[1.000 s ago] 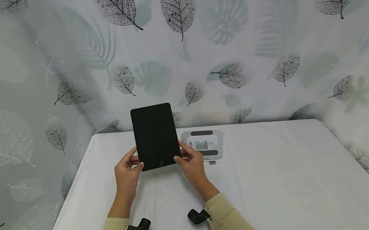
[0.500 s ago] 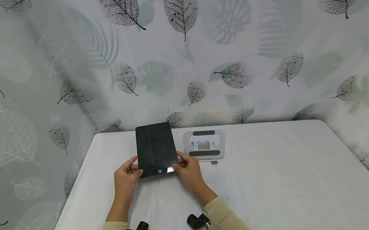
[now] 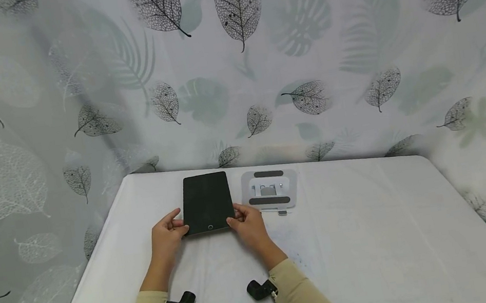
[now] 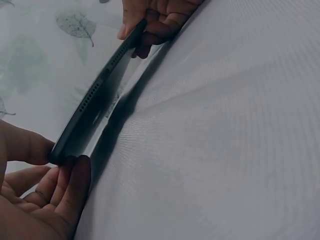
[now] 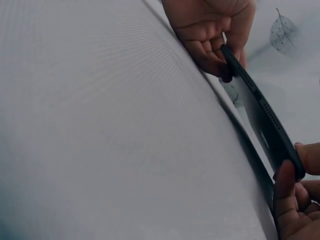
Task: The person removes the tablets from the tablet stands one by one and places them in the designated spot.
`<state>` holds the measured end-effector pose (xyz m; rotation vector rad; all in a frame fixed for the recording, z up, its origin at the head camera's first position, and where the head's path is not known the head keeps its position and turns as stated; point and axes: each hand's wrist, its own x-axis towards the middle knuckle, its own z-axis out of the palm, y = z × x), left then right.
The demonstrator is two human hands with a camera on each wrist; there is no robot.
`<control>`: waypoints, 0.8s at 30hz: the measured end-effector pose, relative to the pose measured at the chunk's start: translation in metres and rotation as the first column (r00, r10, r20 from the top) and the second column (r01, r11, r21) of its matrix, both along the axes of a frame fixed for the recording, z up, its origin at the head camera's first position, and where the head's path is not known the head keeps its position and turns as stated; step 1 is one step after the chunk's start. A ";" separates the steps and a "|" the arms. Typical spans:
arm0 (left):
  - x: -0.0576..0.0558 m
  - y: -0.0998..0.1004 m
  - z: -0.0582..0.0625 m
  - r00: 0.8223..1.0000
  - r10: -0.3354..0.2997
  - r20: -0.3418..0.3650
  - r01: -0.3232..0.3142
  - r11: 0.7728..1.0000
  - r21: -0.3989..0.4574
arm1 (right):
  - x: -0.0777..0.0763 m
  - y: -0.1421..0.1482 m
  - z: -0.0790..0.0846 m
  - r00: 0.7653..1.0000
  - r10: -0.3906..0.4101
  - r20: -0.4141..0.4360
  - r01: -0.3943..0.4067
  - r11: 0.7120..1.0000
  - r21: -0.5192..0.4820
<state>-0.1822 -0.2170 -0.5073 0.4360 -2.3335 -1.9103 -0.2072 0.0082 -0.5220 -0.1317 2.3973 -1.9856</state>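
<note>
A black tablet (image 3: 207, 200) with a round home button on its near border is held over the white table in the head view. My left hand (image 3: 166, 237) pinches its near left corner, thumb on top and fingers beneath. At the near right corner, my right hand (image 3: 250, 225) grips it the same way. Both wrist views show the tablet's bottom edge (image 4: 95, 90), with speaker holes and a port, raised off the cloth; a gap lies beneath it. Whether the far edge touches the table cannot be seen.
Right of the tablet lies a light grey, rounded plate (image 3: 292, 188) with two dark strips and metal fittings in its middle. A small dark piece (image 3: 282, 213) with a thin pale line sits at its near edge. Behind the table hangs a leaf-patterned curtain (image 3: 326, 46).
Both hands have lowered the tablet toward the table and tipped it back from nearly upright to flatter. The grip at its near corners is the same. The grey plate has not moved.
</note>
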 end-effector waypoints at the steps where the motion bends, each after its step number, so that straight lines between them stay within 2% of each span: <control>1: 0.000 0.000 0.000 1.000 0.002 0.003 -0.002 1.000 -0.003 | 0.000 0.000 -0.001 1.000 0.002 0.000 -0.002 1.000 0.014; 4: 0.002 0.000 0.001 1.000 0.001 0.012 -0.001 1.000 -0.004 | -0.002 0.001 -0.002 1.000 0.019 0.018 -0.020 0.999 0.036; 9: 0.002 -0.001 0.003 1.000 -0.012 0.010 0.012 1.000 -0.022 | -0.004 0.004 -0.001 0.997 0.045 0.069 -0.045 0.999 -0.004; 11: 0.002 -0.002 0.003 1.000 -0.014 0.012 0.014 0.999 -0.050 | -0.003 0.003 -0.001 0.997 0.041 0.066 -0.041 0.999 -0.001; 15: 0.002 -0.006 0.000 1.000 -0.015 0.023 0.018 0.992 -0.123 | -0.002 0.002 -0.003 0.999 0.034 0.034 -0.036 0.997 0.069; 19: 0.002 -0.007 -0.002 0.999 -0.017 0.032 0.024 0.976 -0.218 | -0.001 0.003 -0.004 0.998 0.056 0.015 -0.057 0.989 0.136; 24: 0.005 -0.008 0.002 0.998 -0.041 0.048 0.054 0.946 -0.321 | -0.002 0.003 -0.005 0.996 0.089 0.006 -0.089 0.980 0.178</control>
